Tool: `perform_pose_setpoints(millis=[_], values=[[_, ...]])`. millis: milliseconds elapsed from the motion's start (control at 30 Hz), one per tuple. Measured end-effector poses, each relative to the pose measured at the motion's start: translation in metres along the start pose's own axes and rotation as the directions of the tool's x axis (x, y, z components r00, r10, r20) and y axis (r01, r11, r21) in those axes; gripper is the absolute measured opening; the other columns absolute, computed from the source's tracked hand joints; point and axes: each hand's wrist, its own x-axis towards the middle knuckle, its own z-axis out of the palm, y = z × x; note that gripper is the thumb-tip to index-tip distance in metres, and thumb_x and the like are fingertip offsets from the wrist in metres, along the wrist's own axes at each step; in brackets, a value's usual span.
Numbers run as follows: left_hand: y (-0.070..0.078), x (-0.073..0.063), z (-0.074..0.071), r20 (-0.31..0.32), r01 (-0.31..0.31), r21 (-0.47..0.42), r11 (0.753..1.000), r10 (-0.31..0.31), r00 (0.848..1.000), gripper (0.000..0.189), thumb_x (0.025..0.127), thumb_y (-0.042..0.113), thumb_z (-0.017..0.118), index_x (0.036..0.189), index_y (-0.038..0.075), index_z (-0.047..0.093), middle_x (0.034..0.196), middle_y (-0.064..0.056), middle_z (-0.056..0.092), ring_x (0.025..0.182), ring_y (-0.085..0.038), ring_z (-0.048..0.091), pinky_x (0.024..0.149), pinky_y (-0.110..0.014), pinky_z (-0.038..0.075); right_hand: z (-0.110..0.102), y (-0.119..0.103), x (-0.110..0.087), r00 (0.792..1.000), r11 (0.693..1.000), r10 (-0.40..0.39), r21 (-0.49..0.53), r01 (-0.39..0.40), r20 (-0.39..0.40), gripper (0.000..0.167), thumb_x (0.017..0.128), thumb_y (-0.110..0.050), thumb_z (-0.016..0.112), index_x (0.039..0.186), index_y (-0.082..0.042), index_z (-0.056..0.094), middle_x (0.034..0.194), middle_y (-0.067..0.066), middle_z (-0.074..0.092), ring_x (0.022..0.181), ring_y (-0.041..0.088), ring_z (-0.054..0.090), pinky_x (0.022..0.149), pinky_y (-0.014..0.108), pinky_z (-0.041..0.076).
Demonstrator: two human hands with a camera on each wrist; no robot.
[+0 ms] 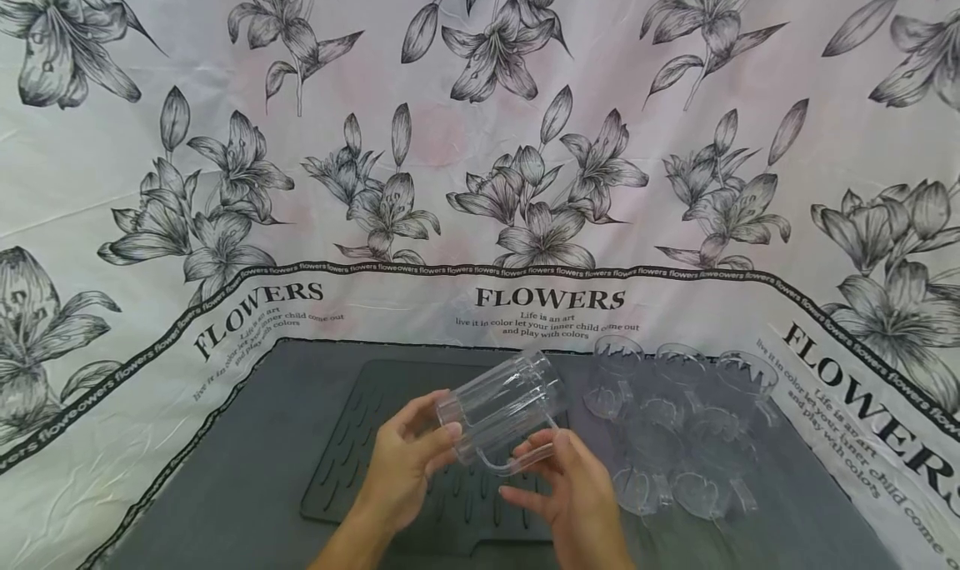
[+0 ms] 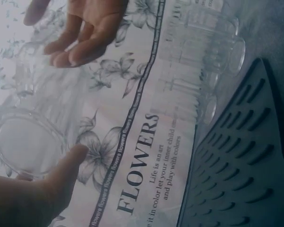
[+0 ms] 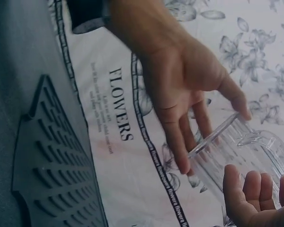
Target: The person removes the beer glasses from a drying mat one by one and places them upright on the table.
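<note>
A clear ribbed mug (image 1: 502, 403) is held tilted above the dark mat. My left hand (image 1: 408, 449) grips one end of it, with the thumb on the near side and the fingers behind. At the handle (image 1: 517, 466) is my right hand (image 1: 573, 487), thumb and forefinger pinching it while the lower fingers spread loosely. The left wrist view looks onto the round end of the mug (image 2: 28, 142) beside the left thumb. In the right wrist view, the fingers of the right hand (image 3: 255, 194) overlap the mug's side, and its thumb is out of sight.
A dark ridged drying mat (image 1: 352, 437) lies on the grey table (image 1: 225, 453). Several clear mugs (image 1: 675, 437) stand in rows at the right. Behind the table hangs a white flower-printed cloth (image 1: 420, 303), which also borders both sides.
</note>
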Motion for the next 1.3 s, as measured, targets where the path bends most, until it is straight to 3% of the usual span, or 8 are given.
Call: perform_pose_setpoints(millis=[100,300,567,767,1000,1200,1300], values=[[-0.002,-0.001,-0.002,0.032,0.013,-0.025,1.0,-0.013,0.999,0.058,0.085,0.0,0.069,0.136,-0.008,0.041,0.127,-0.024,0.043,0.112,-0.034,0.055,0.093,-0.045,0.049,0.002,-0.005,0.0,0.999,0.999,-0.022,0.051,0.02,0.033,0.041,0.107,-0.033,0.036,0.108,0.005,0.052,0.106,0.02,0.053,0.097,0.03,0.056,0.084,0.059,0.051],[-0.006,-0.003,-0.007,0.122,0.024,-0.024,0.999,-0.021,0.992,0.062,0.083,-0.003,0.072,0.136,-0.01,0.039,0.133,-0.025,0.043,0.118,-0.036,0.053,0.097,-0.043,0.046,0.004,-0.011,0.0,0.996,0.997,-0.064,0.055,0.061,0.057,0.04,0.108,-0.029,0.034,0.108,0.007,0.052,0.107,0.022,0.051,0.097,0.032,0.056,0.083,0.06,0.051],[-0.013,-0.003,-0.011,0.226,0.018,0.087,0.996,-0.037,0.973,0.072,0.083,-0.001,0.074,0.141,-0.007,0.033,0.139,-0.026,0.041,0.122,-0.038,0.049,0.097,-0.042,0.047,0.006,-0.017,0.0,0.997,0.999,-0.029,0.047,0.026,0.072,0.04,0.107,-0.031,0.035,0.107,0.004,0.056,0.105,0.021,0.054,0.097,0.034,0.057,0.083,0.06,0.05],[-0.018,-0.002,-0.015,0.264,0.007,0.113,0.994,-0.037,0.964,0.079,0.081,-0.001,0.076,0.143,-0.009,0.026,0.146,-0.029,0.029,0.135,-0.038,0.032,0.103,-0.035,0.04,0.008,-0.02,-0.002,0.998,0.999,0.041,-0.034,-0.04,0.046,0.037,0.104,-0.036,0.044,0.098,-0.003,0.059,0.099,0.016,0.058,0.099,0.032,0.058,0.084,0.055,0.051],[-0.02,-0.001,-0.018,0.279,-0.039,0.213,0.976,-0.023,0.96,0.077,0.082,0.001,0.076,0.144,-0.006,0.03,0.145,-0.026,0.033,0.136,-0.038,0.031,0.105,-0.034,0.037,0.007,-0.019,-0.002,0.998,0.994,0.06,-0.097,-0.058,0.018,0.028,0.1,-0.028,0.055,0.087,-0.004,0.06,0.088,0.012,0.058,0.087,0.026,0.061,0.083,0.051,0.054],[-0.018,-0.002,-0.03,0.217,-0.098,0.332,0.938,0.025,0.976,0.072,0.082,0.004,0.077,0.142,-0.001,0.038,0.142,-0.02,0.041,0.133,-0.038,0.036,0.104,-0.033,0.039,0.01,-0.025,-0.004,0.999,0.985,-0.048,-0.17,0.043,-0.024,0.032,0.1,-0.02,0.055,0.082,0.006,0.059,0.082,0.017,0.057,0.08,0.029,0.062,0.077,0.051,0.055],[-0.018,-0.003,-0.039,0.172,-0.115,0.404,0.907,0.047,0.984,0.073,0.081,0.007,0.078,0.142,0.0,0.039,0.141,-0.018,0.042,0.132,-0.036,0.037,0.104,-0.033,0.039,0.009,-0.029,-0.004,0.994,0.973,-0.099,-0.216,0.087,-0.046,0.033,0.1,-0.017,0.055,0.081,0.009,0.057,0.082,0.018,0.057,0.077,0.029,0.062,0.075,0.049,0.056]])
